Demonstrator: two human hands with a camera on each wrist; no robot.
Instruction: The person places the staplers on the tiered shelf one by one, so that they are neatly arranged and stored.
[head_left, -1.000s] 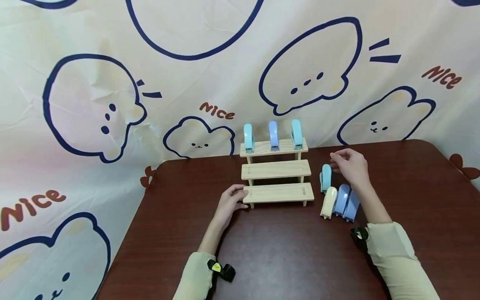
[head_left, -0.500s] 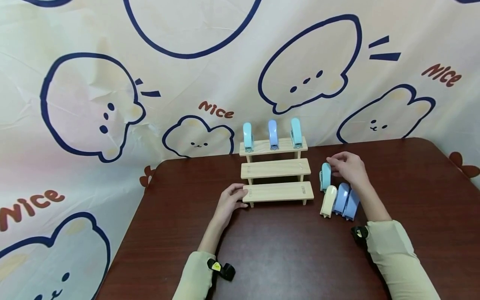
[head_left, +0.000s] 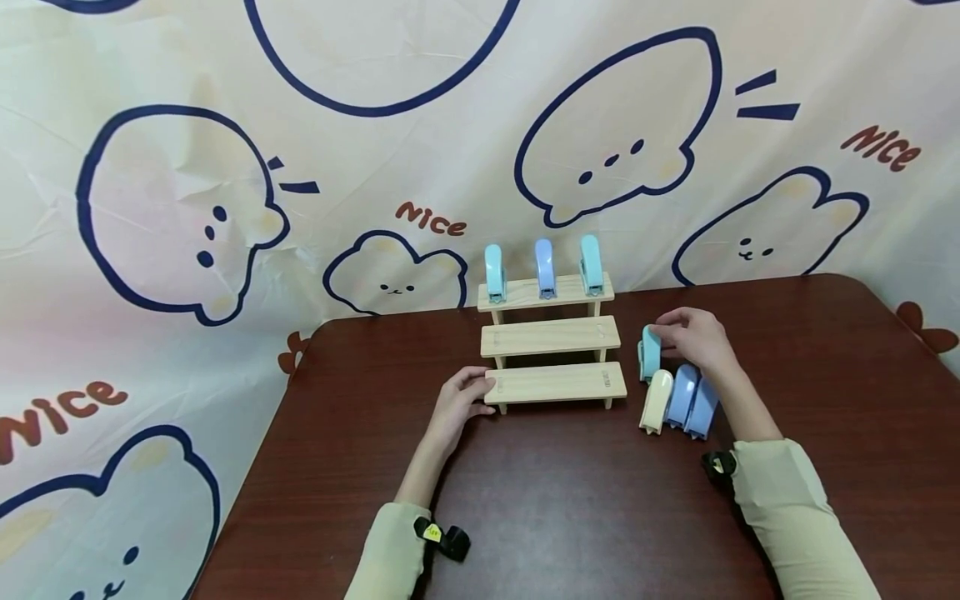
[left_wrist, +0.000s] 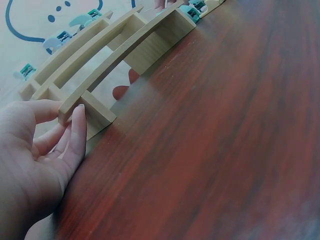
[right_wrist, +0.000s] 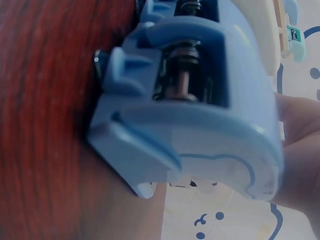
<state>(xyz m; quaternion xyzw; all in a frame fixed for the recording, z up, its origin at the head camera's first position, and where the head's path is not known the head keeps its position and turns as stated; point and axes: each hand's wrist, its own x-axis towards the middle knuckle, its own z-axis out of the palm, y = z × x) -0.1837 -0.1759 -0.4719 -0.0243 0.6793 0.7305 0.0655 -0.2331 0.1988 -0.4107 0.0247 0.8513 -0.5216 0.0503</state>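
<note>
My left hand (head_left: pixel 452 410) pinches the left end of the lowest step of a pale wooden three-step shelf (head_left: pixel 555 383). In the left wrist view the thumb and fingers of the left hand (left_wrist: pixel 42 150) close about that board's end. On the table right of the shelf, my right hand (head_left: pixel 697 337) reaches the top end of a teal stapler (head_left: pixel 648 357); whether it pinches it cannot be made out. Beside it stand a cream stapler (head_left: pixel 657 400) and two blue staplers (head_left: pixel 682 394). One blue stapler (right_wrist: pixel 245 100) fills the right wrist view and hides most of that hand.
Three staplers stand on the top step: a teal one (head_left: pixel 495 275) at left, a blue one (head_left: pixel 545 270) in the middle, another teal one (head_left: pixel 591 267) at right. Behind the brown table (head_left: pixel 570 500) hangs a printed cloth (head_left: pixel 405 167).
My right hand has moved slightly left and down, from above the teal stapler to its top end. The left hand still holds the shelf.
</note>
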